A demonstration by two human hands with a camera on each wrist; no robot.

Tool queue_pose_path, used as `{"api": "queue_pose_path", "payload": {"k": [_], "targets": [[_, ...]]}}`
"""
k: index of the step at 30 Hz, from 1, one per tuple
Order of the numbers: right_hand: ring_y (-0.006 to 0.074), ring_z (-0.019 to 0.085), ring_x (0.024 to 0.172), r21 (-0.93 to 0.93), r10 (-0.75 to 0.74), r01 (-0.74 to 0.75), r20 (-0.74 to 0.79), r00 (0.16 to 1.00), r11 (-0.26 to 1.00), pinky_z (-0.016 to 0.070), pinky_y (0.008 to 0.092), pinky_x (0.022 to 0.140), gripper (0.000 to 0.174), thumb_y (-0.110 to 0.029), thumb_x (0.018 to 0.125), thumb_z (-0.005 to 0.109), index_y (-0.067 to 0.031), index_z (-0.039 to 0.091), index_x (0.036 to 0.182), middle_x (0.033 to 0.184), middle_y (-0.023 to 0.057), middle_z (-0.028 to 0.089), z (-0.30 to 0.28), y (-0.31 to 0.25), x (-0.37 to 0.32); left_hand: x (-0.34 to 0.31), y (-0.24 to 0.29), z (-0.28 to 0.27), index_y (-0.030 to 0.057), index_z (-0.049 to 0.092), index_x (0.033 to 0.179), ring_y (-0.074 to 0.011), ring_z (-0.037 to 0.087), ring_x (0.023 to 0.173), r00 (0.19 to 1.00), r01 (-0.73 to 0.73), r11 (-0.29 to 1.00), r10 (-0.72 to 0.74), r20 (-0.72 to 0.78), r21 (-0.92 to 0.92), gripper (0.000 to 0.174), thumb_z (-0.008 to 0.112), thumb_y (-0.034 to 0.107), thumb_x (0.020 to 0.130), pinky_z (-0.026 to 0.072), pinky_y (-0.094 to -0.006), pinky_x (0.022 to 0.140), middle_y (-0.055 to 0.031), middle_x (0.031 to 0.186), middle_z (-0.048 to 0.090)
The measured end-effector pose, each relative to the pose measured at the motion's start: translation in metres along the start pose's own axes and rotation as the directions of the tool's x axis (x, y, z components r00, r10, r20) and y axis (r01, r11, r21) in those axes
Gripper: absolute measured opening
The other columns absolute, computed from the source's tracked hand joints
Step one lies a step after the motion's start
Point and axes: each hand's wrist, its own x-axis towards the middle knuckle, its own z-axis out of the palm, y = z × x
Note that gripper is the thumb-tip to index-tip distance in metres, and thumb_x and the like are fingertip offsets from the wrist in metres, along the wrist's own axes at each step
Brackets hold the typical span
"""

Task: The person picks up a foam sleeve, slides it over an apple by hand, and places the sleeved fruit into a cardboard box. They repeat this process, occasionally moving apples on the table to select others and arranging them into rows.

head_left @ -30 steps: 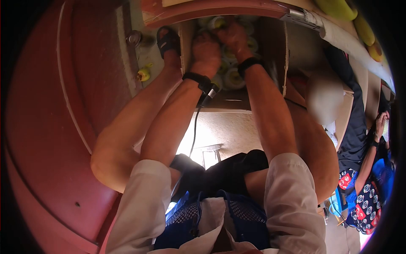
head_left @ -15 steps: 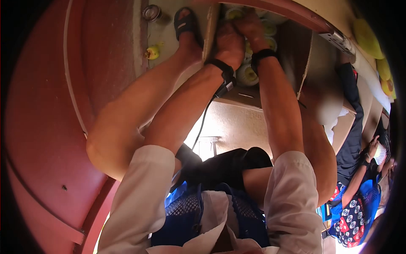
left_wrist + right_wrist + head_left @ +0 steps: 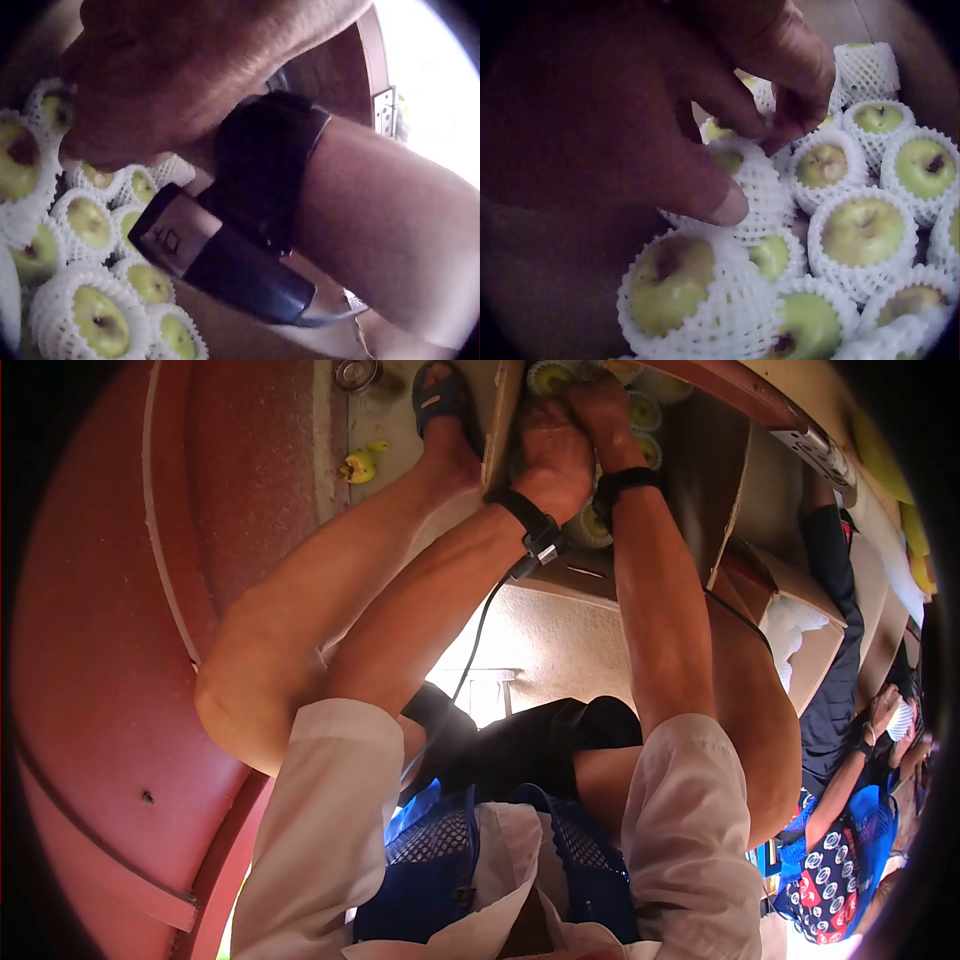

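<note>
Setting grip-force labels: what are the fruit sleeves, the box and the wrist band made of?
Sleeves: soft white foam net, judging by the puffy open mesh; matte.
Box: probably brown corrugated card, going by its dull face and folded flaps.
Wrist band: black and matte; fabric or rubber, cannot tell.

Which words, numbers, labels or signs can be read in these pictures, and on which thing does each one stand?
None can be read.
Wrist device: a small square mark, blurred, no letters.
Bystander's cloth: round emblems, too small to read.
Box, netted fruit: no print seen.
</note>
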Motion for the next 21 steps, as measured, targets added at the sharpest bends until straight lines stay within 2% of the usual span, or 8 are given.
{"api": "queue_pose_path", "payload": {"k": [1, 4, 7, 9, 10, 13, 16, 21], "targets": [[0.0339, 0.068, 0.099, 0.066, 0.058, -0.056, -0.029, 0.998, 0.996, 0.052, 0.036, 0.086, 0.037, -0.004, 0.082, 0.063, 0.0031, 0.064, 0.119, 0.105, 0.0208, 0.072, -0.004, -0.007, -0.005, -0.001, -0.003, -0.003, -0.0056, 0.063, 0.123, -0.0401, 0.048, 0.13, 0.999, -0.036, 0.999, 0.037, -0.037, 0.021, 0.053, 0.07, 0.022, 0.078, 0.0466, -0.043, 0.102, -0.0263, 0.141, 0.047], [0.0328, 0.068, 0.103, 0.317, 0.299, -0.33, 0.145, 0.943, 0.889, 0.0519, 0.0348, 0.086, 0.04, -0.008, 0.083, 0.068, 0.0036, 0.064, 0.121, 0.109, 0.022, 0.071, -0.006, -0.015, -0.009, -0.01, -0.01, -0.024, -0.0034, 0.055, 0.136, -0.044, 0.036, 0.142, 0.979, -0.039, 0.999, 0.043, 0.197, -0.026, 0.062, 0.07, 0.021, 0.081, 0.0433, -0.0452, 0.108, -0.0325, 0.153, 0.032], [0.0293, 0.068, 0.098, 0.49, 0.036, 0.02, -0.104, 0.994, 0.871, 0.0531, 0.0357, 0.084, 0.039, -0.013, 0.084, 0.072, 0.0014, 0.066, 0.119, 0.109, 0.0182, 0.072, 0.041, 0.048, 0.018, 0.0, -0.016, -0.011, -0.0041, 0.037, 0.149, -0.046, 0.023, 0.147, 0.951, 0.178, 0.919, -0.068, 0.302, -0.352, 0.07, 0.063, 0.019, 0.088, 0.03, -0.0469, 0.118, -0.0334, 0.157, 0.023], [0.0327, 0.064, 0.112, -0.041, 0.071, -0.07, 0.016, 0.997, 0.997, 0.051, 0.0376, 0.094, 0.051, -0.034, 0.081, 0.074, -0.004, 0.067, 0.121, 0.121, 0.0187, 0.067, 0.021, 0.033, 0.016, 0.001, -0.021, -0.006, -0.0049, 0.028, 0.153, -0.0474, 0.021, 0.148, 0.962, 0.108, 0.933, -0.01, 0.273, -0.344, 0.075, 0.061, 0.017, 0.089, 0.0287, -0.047, 0.119, -0.0341, 0.157, 0.021], [0.0343, 0.062, 0.119, -0.315, 0.106, -0.081, 0.063, 0.992, 0.946, 0.0499, 0.0385, 0.099, 0.058, -0.045, 0.079, 0.076, -0.0067, 0.068, 0.122, 0.128, 0.019, 0.065, 0.013, 0.028, 0.018, 0.003, -0.023, -0.006, -0.0054, 0.024, 0.154, -0.0482, 0.021, 0.148, 0.972, 0.026, 0.956, 0.044, 0.231, -0.291, 0.078, 0.061, 0.017, 0.089, 0.0296, -0.0469, 0.119, -0.0345, 0.157, 0.022], [0.034, 0.063, 0.117, -0.228, 0.079, -0.066, 0.045, 0.996, 0.971, 0.0495, 0.0384, 0.099, 0.059, -0.041, 0.079, 0.076, -0.008, 0.066, 0.127, 0.127, 0.0176, 0.066, 0.01, 0.022, 0.009, 0.002, -0.023, -0.006, 0.0019, 0.021, 0.156, -0.0476, 0.015, 0.15, 0.967, 0.034, 0.98, 0.017, 0.253, -0.196, 0.096, 0.074, 0.023, 0.079, 0.0355, -0.0471, 0.116, -0.0369, 0.159, 0.008], [0.0354, 0.065, 0.113, -0.049, 0.114, -0.116, -0.04, 0.993, 0.992, 0.0519, 0.0394, 0.096, 0.059, -0.037, 0.076, 0.077, -0.007, 0.066, 0.126, 0.122, 0.0203, 0.067, 0.016, 0.012, -0.003, -0.005, -0.024, -0.008, 0.0004, 0.022, 0.156, -0.0477, 0.013, 0.15, 0.979, -0.038, 0.987, 0.069, 0.193, -0.158, 0.09, 0.07, 0.02, 0.082, 0.0325, -0.0478, 0.118, -0.0372, 0.159, 0.006], [0.0353, 0.064, 0.114, -0.245, 0.138, -0.135, -0.004, 0.99, 0.96, 0.0512, 0.041, 0.096, 0.049, -0.032, 0.083, 0.071, -0.01, 0.068, 0.125, 0.122, 0.0203, 0.067, 0.006, -0.016, -0.003, 0.0, -0.026, 0.017, -0.0024, 0.02, 0.155, -0.0479, 0.011, 0.15, 0.989, -0.025, 0.963, 0.063, 0.132, -0.27, 0.085, 0.065, 0.018, 0.086, 0.0285, -0.0466, 0.12, -0.0351, 0.16, 0.004]]}}
